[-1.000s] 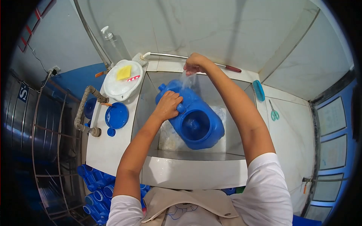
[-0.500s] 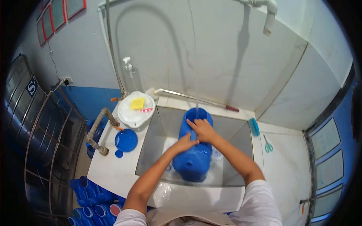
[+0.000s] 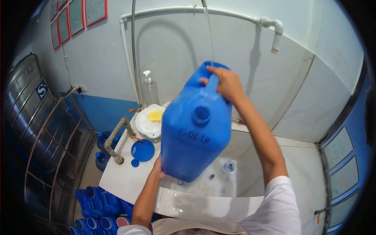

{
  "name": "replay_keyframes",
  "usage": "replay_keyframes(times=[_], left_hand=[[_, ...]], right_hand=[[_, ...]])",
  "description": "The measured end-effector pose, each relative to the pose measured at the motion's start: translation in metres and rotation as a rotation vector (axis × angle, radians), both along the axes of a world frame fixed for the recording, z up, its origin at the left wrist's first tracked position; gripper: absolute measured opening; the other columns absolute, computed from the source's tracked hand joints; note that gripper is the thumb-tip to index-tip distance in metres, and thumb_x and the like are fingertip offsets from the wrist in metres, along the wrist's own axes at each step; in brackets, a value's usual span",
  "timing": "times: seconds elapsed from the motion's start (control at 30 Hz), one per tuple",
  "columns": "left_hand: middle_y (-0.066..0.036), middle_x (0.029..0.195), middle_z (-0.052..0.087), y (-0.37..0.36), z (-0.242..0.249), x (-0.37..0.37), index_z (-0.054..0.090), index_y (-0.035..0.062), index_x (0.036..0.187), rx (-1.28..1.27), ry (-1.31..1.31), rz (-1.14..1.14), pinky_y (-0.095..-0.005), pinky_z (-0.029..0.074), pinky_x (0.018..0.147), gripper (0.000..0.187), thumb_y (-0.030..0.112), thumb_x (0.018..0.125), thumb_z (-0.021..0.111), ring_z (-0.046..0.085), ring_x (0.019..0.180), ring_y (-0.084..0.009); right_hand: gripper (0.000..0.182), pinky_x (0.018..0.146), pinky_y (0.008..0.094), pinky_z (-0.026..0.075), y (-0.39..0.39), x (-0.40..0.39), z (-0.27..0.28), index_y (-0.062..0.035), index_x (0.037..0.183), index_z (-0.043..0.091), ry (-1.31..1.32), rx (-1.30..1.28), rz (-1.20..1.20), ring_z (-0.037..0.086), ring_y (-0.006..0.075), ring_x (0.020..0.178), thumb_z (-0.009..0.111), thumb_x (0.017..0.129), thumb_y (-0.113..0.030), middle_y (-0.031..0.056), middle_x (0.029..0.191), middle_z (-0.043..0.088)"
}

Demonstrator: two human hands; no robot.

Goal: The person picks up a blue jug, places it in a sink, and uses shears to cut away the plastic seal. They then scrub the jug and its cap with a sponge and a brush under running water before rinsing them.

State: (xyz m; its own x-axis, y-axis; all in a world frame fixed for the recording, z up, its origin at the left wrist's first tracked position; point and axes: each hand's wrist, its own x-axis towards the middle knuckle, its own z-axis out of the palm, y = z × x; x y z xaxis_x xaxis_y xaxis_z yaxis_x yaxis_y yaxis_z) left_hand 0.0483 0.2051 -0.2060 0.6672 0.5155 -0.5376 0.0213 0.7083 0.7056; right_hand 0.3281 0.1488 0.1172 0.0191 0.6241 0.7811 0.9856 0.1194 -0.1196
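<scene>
A large blue plastic jug [image 3: 194, 129] is held up in the air above a white tiled sink [image 3: 203, 203], upright, with its small round opening facing me. My right hand [image 3: 225, 83] grips the handle at its top. My left hand [image 3: 157, 169] supports its lower left corner from beneath, mostly hidden behind the jug. A thin stream of water [image 3: 209, 33] falls from overhead onto the top of the jug.
On the counter to the left lie a blue lid [image 3: 143, 150], a small blue cap [image 3: 135, 163], a white bowl with a yellow sponge [image 3: 150, 122] and a pump bottle [image 3: 150, 88]. A metal tap pipe [image 3: 116, 139] rises at the counter's left edge. Blue bottles [image 3: 98, 205] are stacked below.
The jug has been lifted out of the sink basin and raised high. My right hand went up with its handle, my left hand slid down to its bottom corner. The view tilted upward.
</scene>
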Motion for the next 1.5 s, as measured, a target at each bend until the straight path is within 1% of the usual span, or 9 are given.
replay_keyframes(times=[0.07,0.23,0.4,0.53,0.67,0.8,1.1,1.23,1.5], left_hand=[[-0.011,0.101,0.06,-0.021,0.013,0.003,0.053,-0.0003,0.11,-0.064,-0.296,0.286,-0.0378,0.052,0.081,0.039,0.031,0.094,0.036,0.06,0.089,-0.0209],[-0.013,0.107,0.059,-0.081,0.01,-0.054,0.052,-0.0001,0.113,-0.428,-0.383,0.227,-0.0382,0.051,0.081,0.04,0.03,0.092,0.038,0.059,0.094,-0.0241],[-0.015,0.115,0.057,-0.057,0.143,-0.133,0.044,-0.0017,0.122,0.178,-0.451,0.319,-0.0404,0.05,0.084,0.056,0.045,0.091,0.039,0.058,0.103,-0.0283],[-0.011,0.111,0.058,-0.068,0.094,-0.098,0.046,0.0032,0.12,0.096,-0.473,0.447,-0.0378,0.05,0.084,0.051,0.044,0.09,0.044,0.058,0.101,-0.0247],[-0.009,0.109,0.059,-0.089,0.066,-0.128,0.048,0.0073,0.119,-0.197,-0.475,0.411,-0.04,0.046,0.089,0.048,0.044,0.088,0.047,0.055,0.103,-0.024],[-0.012,0.109,0.059,-0.075,0.16,-0.147,0.05,0.0038,0.116,0.325,-0.384,0.566,-0.0373,0.05,0.085,0.046,0.042,0.093,0.038,0.06,0.095,-0.0233],[-0.009,0.113,0.056,-0.078,0.063,-0.154,0.048,0.0054,0.119,0.092,-0.297,0.621,-0.0385,0.044,0.09,0.047,0.042,0.091,0.041,0.055,0.102,-0.0223],[-0.01,0.115,0.055,-0.066,0.149,-0.154,0.047,0.0051,0.12,0.279,-0.41,0.503,-0.0366,0.043,0.091,0.048,0.043,0.091,0.042,0.054,0.104,-0.0223],[-0.008,0.113,0.056,-0.084,0.065,-0.139,0.048,0.0078,0.119,0.016,-0.335,0.479,-0.0368,0.045,0.088,0.047,0.045,0.091,0.04,0.054,0.104,-0.0219]], right_hand=[[0.045,0.069,0.0428,0.049,0.007,0.005,0.018,-0.0045,0.092,0.067,0.061,0.059,0.042,0.062,0.0354,0.076,0.067,0.07,-0.043,0.0189,0.081,0.065],[0.038,0.071,0.0429,0.049,0.039,0.013,-0.011,-0.0052,0.089,0.068,0.087,-0.342,-0.138,0.062,0.0365,0.08,0.066,0.067,-0.037,0.0209,0.082,0.065],[0.038,0.071,0.0461,0.048,0.025,-0.003,0.012,-0.0029,0.086,0.068,0.301,-0.164,-0.249,0.062,0.0393,0.079,0.062,0.068,-0.036,0.025,0.082,0.063],[0.039,0.072,0.046,0.048,0.024,0.016,0.015,-0.0017,0.084,0.068,0.427,-0.094,-0.009,0.062,0.0398,0.079,0.062,0.069,-0.037,0.0256,0.082,0.063],[0.039,0.072,0.0453,0.048,0.036,-0.006,-0.007,-0.0007,0.082,0.068,0.135,-0.407,-0.312,0.061,0.0407,0.08,0.061,0.071,-0.037,0.0262,0.082,0.062],[0.039,0.072,0.0448,0.049,0.028,-0.019,0.01,-0.0015,0.081,0.068,0.246,-0.277,-0.339,0.062,0.0403,0.08,0.059,0.072,-0.038,0.0257,0.081,0.063],[0.038,0.071,0.0437,0.049,0.035,-0.021,-0.002,-0.0017,0.077,0.069,0.129,-0.504,-0.376,0.063,0.0375,0.08,0.066,0.068,-0.038,0.0229,0.083,0.064],[0.04,0.07,0.0447,0.049,0.027,-0.019,0.023,-0.0015,0.079,0.069,0.244,-0.313,-0.382,0.063,0.0377,0.08,0.063,0.071,-0.04,0.0232,0.082,0.064],[0.05,0.071,0.045,0.049,0.036,-0.015,-0.012,0.0003,0.079,0.068,0.073,-0.494,-0.375,0.062,0.041,0.08,0.064,0.072,-0.049,0.0242,0.083,0.064]])
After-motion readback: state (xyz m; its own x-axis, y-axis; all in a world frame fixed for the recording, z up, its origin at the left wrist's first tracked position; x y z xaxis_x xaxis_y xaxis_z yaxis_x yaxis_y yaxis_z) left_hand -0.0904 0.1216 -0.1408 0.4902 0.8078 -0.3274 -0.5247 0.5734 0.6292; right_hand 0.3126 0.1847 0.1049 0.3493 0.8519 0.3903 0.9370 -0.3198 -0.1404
